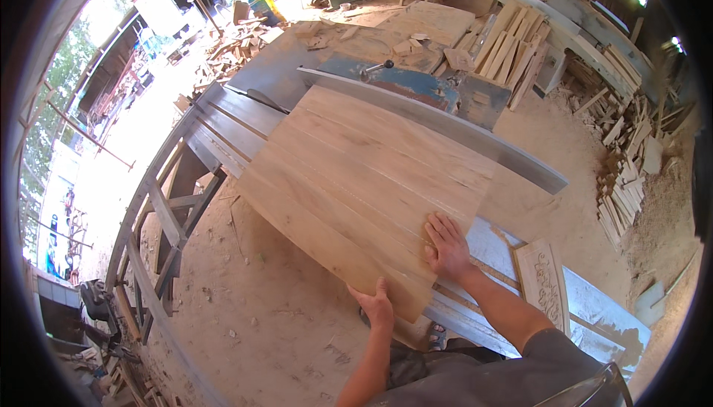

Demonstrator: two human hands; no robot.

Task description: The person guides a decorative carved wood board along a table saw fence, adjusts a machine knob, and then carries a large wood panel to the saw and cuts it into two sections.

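A wide wooden panel (349, 184), made of strips joined edge to edge, lies across the metal table saw top (234, 114). My left hand (375, 307) grips its near edge, thumb on top and fingers out of sight underneath. Flat on the upper face, close to the right end, rests my right hand (447, 247) with its fingers stretched out. The dark saw blade (266, 101) stands just beyond the panel's far left corner. Along the panel's far side runs a long metal fence (438, 123), with a small gap toward its right end.
A carved wooden board (544, 281) lies on the metal surface right of my arm. Behind the fence are a black-knobbed lever (377, 67) and stacked wood strips (512, 43). Offcuts are heaped at right (624, 177) and far left (230, 54). A metal frame (167, 217) supports the left side.
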